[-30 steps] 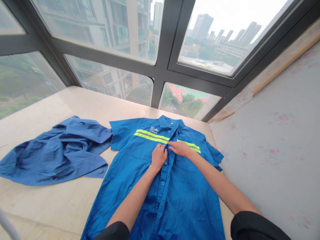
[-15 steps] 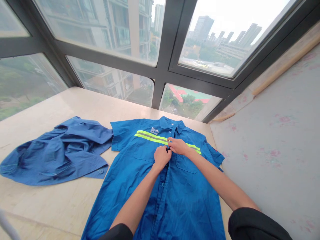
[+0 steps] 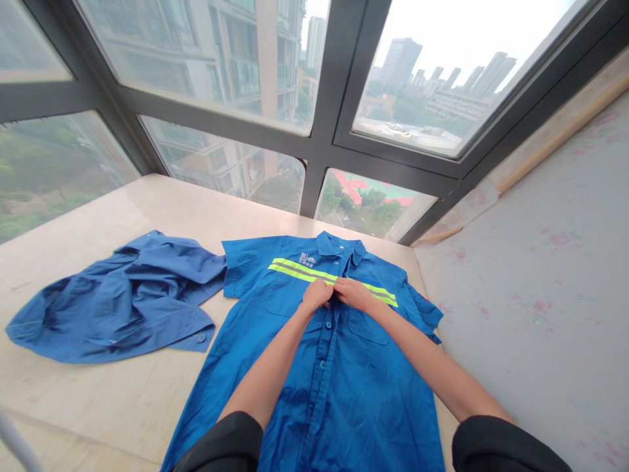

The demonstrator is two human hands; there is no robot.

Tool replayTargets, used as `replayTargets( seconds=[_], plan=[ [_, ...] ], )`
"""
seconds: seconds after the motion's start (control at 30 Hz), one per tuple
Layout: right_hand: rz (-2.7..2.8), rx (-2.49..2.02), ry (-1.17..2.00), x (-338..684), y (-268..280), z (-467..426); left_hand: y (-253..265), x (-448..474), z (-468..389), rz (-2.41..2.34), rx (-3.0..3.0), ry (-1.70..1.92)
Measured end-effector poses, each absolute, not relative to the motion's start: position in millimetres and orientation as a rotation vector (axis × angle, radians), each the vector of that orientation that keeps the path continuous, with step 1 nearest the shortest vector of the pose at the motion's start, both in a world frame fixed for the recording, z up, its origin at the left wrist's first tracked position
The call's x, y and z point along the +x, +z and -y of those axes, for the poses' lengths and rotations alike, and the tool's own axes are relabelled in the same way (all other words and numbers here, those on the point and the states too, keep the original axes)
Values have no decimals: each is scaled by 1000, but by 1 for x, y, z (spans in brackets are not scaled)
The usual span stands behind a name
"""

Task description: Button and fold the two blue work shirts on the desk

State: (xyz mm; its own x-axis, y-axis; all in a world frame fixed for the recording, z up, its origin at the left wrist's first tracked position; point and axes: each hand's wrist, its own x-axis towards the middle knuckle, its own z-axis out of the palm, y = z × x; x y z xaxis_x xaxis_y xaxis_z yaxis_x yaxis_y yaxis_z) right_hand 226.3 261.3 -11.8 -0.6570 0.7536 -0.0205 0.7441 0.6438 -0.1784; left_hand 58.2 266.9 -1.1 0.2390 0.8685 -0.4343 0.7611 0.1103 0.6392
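Note:
A blue short-sleeved work shirt (image 3: 378, 387) lies spread out face up, its collar toward the window. A yellow-green reflective stripe runs across its chest, with white lettering above. My left hand (image 3: 317, 294) pinches the front placket at the stripe. Right beside it, my right hand (image 3: 351, 293) grips the other front edge, its fingertips nearly meeting the left ones. Whatever lies between the fingertips is hidden. Lower down, buttons (image 3: 323, 364) show on the exposed placket, and the front hangs unfastened there.
A second, crumpled blue garment (image 3: 118, 301) lies to the left, touching the shirt's sleeve. Both rest on a pale beige surface (image 3: 108, 400). Grey-framed windows (image 3: 322, 118) stand behind, and a floral-papered wall (image 3: 531, 314) rises on the right. A pale tube-like object (image 3: 17, 442) shows at bottom left.
My left hand has moved up the placket to the stripe, and my right hand has come slightly down beside it. Another button below the hands is now uncovered.

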Motion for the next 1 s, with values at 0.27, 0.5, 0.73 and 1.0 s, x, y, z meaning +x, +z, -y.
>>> replayTargets(
  seconds=[0.27,0.5,0.73,1.0],
  plan=[
    [2721,-1272,127,229,-23,-259,4,63,-264,-1598,1756,186],
    [2663,-1300,34,234,-31,-259,8,64,-272,-1567,1782,91],
    [2556,-1301,28,238,-41,-254,0,67,-271,-1609,1725,173],
    [2433,-1303,84,237,-46,-246,-18,61,-266,-1507,1526,402]
  ],
)
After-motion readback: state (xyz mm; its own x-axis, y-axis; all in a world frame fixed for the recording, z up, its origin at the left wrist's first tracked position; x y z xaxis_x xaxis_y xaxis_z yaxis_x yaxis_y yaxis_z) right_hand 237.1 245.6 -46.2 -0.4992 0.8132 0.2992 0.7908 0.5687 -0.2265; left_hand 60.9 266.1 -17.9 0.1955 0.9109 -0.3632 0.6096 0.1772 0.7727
